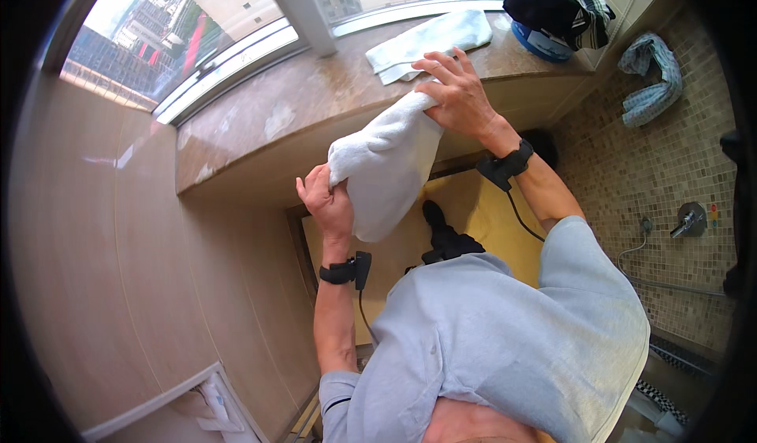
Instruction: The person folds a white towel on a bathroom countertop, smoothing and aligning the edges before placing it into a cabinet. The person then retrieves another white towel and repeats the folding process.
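A white towel (pixel 390 167) hangs between my two hands, in front of the stone window ledge. My left hand (pixel 326 198) is closed on its left end, the thumb side against the cloth. Higher and to the right, my right hand (pixel 461 100) pinches the other upper corner, with some fingers raised and spread. The towel's top edge is bunched between the hands and its lower part droops toward the floor. On the ledge just beyond my right hand lies a folded white towel (pixel 430 41).
The marble-like window ledge (pixel 236 135) runs beneath the windows. At its right end a blue basin (pixel 540 44) holds dark clothes (pixel 552 9). A grey-white cloth (pixel 654 80) hangs on the mosaic wall, above a shower valve (pixel 690 220). A tiled wall (pixel 142 269) stands at left.
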Demonstrator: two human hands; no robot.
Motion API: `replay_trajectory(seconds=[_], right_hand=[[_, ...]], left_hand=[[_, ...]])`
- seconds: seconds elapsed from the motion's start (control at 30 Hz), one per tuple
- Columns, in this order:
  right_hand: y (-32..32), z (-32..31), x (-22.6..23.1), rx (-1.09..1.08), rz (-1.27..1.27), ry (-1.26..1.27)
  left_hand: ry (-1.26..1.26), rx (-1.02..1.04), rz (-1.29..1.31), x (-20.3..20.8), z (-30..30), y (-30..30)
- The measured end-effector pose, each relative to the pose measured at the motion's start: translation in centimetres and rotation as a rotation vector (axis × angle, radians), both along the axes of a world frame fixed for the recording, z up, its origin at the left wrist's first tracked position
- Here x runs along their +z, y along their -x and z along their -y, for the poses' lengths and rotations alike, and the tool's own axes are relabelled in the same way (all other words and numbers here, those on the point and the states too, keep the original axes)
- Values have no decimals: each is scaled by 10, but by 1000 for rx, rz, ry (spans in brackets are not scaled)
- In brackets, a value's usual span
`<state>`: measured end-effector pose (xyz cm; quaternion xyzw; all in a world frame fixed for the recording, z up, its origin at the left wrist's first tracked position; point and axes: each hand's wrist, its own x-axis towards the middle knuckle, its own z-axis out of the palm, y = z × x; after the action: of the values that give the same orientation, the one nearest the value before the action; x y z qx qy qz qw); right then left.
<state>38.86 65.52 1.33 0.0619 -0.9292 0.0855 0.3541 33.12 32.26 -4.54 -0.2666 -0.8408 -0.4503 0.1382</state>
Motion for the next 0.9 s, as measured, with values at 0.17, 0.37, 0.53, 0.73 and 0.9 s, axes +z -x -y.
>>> replay_trajectory(seconds=[0.17, 0.37, 0.53, 0.73, 0.9], right_hand=[[32, -27, -21, -19, 111, 15], [90, -54, -81, -74, 336, -29], [110, -59, -104, -25, 495, -52], [129, -66, -110, 118, 663, -14], [116, -46, -94, 167, 603, -30]], left_hand=[[42, 13, 17, -21, -31, 30], [174, 39, -21, -36, -62, 69], [207, 31, 39, -49, -65, 74], [179, 56, 84, -51, -67, 68], [152, 140, 135, -66, -53, 51]])
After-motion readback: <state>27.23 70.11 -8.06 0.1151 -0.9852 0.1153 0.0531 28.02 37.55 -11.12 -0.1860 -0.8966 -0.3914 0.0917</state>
